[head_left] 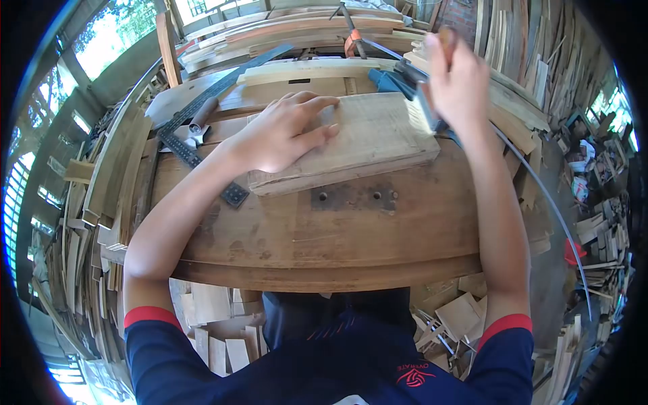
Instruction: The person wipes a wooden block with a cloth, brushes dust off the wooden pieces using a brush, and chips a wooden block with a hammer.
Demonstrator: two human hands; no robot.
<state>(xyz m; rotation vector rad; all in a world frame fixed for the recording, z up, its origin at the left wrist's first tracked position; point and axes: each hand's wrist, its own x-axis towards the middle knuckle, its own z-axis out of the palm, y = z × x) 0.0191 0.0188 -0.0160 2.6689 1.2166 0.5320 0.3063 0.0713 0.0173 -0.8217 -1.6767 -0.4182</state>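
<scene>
The left fingers (317,104) are bent and spread, thumb apart, resting on the top face of the wooden block (378,125); the right fingers (467,64) are curled around a blurred hand tool (426,108) at the block's right end. The block lies flat on the worktop (337,236), its long axis running left to right, the right end angled slightly away from the person and pointing past the right forearm. No clamp shows on it, so a hard sideways push could swivel or slide it under the one steadying hand; a slip of the tool leftward could catch those fingers. Left of the block, a metal square (235,195) reaches close to its near corner, where a shifting block might knock it.
</scene>
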